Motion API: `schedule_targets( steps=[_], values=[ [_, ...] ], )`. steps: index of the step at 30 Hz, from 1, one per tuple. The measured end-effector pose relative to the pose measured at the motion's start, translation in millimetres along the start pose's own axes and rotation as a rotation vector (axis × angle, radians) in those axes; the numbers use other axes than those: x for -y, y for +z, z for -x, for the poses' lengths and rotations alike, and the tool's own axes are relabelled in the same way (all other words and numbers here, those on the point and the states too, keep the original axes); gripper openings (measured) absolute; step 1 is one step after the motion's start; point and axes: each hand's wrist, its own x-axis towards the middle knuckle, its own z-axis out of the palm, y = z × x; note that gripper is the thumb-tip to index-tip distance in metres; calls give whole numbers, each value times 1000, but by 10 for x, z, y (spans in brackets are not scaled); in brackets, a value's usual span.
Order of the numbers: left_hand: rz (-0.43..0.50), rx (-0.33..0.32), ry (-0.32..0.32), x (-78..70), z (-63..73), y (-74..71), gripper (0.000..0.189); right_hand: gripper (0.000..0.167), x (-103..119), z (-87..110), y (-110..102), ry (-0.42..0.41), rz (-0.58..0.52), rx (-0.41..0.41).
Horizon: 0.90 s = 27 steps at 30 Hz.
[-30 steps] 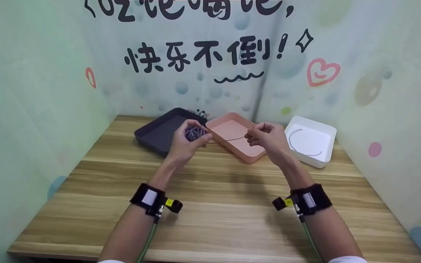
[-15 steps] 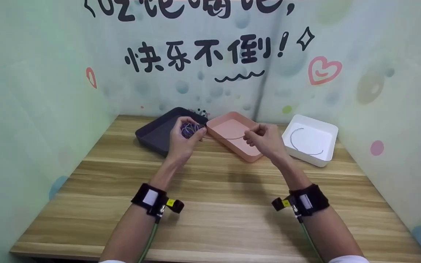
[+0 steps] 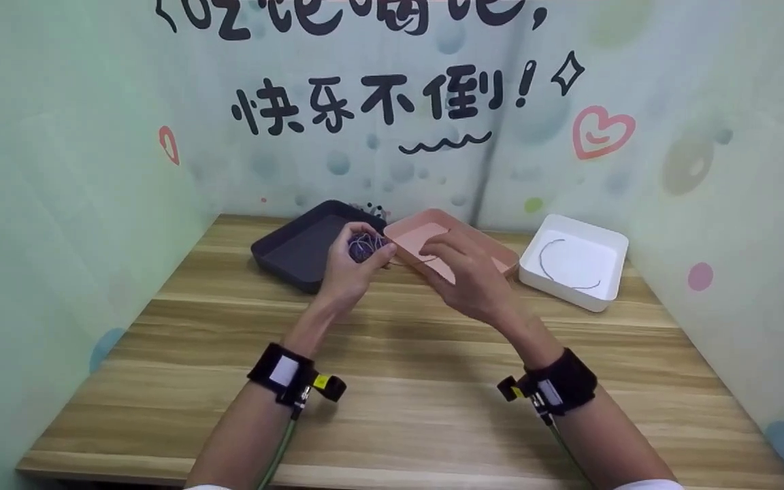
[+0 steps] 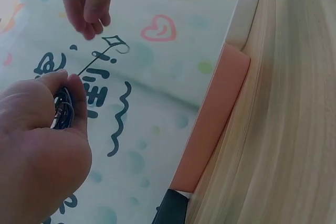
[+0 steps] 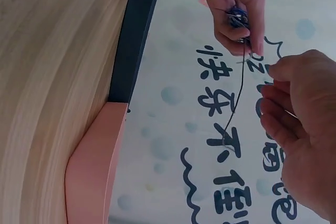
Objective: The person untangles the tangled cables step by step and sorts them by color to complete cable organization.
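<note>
My left hand (image 3: 346, 275) grips a tangled ball of thin cord (image 3: 365, 248), dark blue with paler strands, in front of the dark and pink trays. One loose end of cord (image 5: 242, 77) sticks out past the left thumb and ends in a small hook. Beside it my right hand (image 3: 474, 282) hovers over the pink tray with its fingers loosely bent. Both wrist views show a gap between the right fingertips and this cord end. Much of the ball is hidden inside the left palm.
Along the back of the wooden table (image 3: 392, 408) stand a dark tray (image 3: 297, 248), a pink tray (image 3: 414, 235) and a white tray (image 3: 562, 292). A curved piece of cord (image 3: 542, 258) lies in the white one. A printed curtain (image 3: 337, 184) rises behind them.
Earlier my right fingers pinched the cord end and held it stretched away from the ball. Now they have let go, and the right hand has moved left towards the ball.
</note>
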Motion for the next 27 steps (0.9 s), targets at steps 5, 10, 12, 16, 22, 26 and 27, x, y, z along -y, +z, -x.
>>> schedule_targets(
  steps=[5,10,12,16,22,26,27],
  values=[
    [64,63,-47,29,53,49,34,9,37,66,161,-58,67,78],
    [113,96,-73,65,81,21,39,6,42,102,210,-37,58,102],
    [124,106,-76,64,75,11,42,5,40,93,199,-13,57,115],
    [111,102,-62,52,57,15,43,5,42,54,150,53,26,147],
    [63,71,-17,43,12,-8,35,6,30,14,42,108,-16,221],
    [60,-20,11,33,-46,-96,30,7,-2,-5,-59,159,-30,260],
    [65,-47,21,29,-61,-125,30,7,-13,-8,-82,176,-39,260]
  ],
)
